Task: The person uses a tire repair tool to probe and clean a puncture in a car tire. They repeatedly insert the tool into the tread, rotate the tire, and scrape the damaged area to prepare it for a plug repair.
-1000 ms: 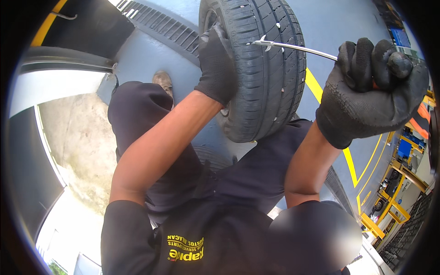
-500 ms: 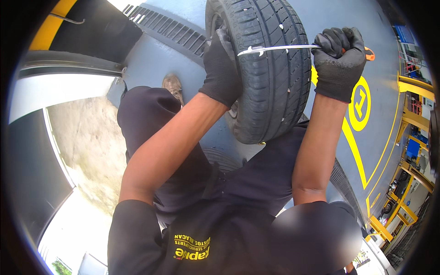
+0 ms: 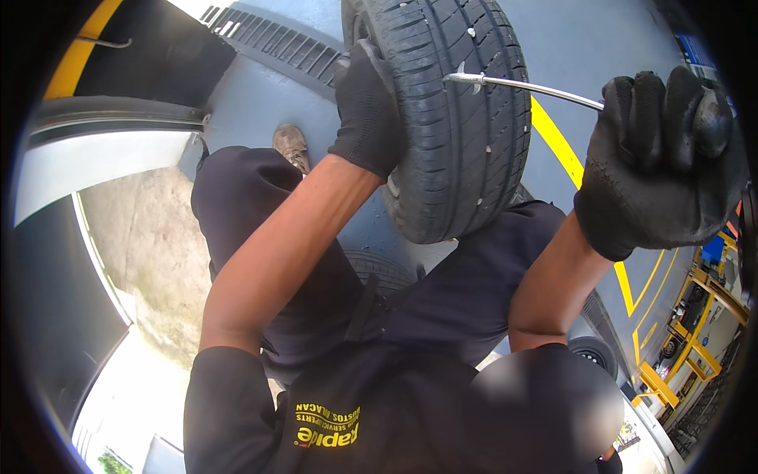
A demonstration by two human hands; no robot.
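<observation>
A black tire on a wheel [image 3: 454, 158] stands upright between my bent legs, with small white bits along its tread. My gloved left hand [image 3: 367, 114] is closed on the wheel's left side at the rim, fingertips partly hidden. My gloved right hand [image 3: 663, 162], raised at the right and close to the camera, is closed in a fist round the handle of a long metal tool [image 3: 545, 89], mostly covering the handle. The tool's shaft reaches across the tread, and its pale tip rests at or just over the grooves; I cannot tell whether it touches.
A grey floor [image 3: 241, 110] with yellow lines holds a metal drain grate [image 3: 284, 47]. My booted foot [image 3: 290, 144] is at the left. Another tire [image 3: 375, 272] lies beneath my legs. Yellow metal equipment [image 3: 699, 351] stands at the right; a pale concrete patch [image 3: 134, 245] lies at the left.
Since half a second ago my right hand has moved out to the right and nearer the camera, and the tool's tip has shifted right and up on the tread. My left hand keeps its grip.
</observation>
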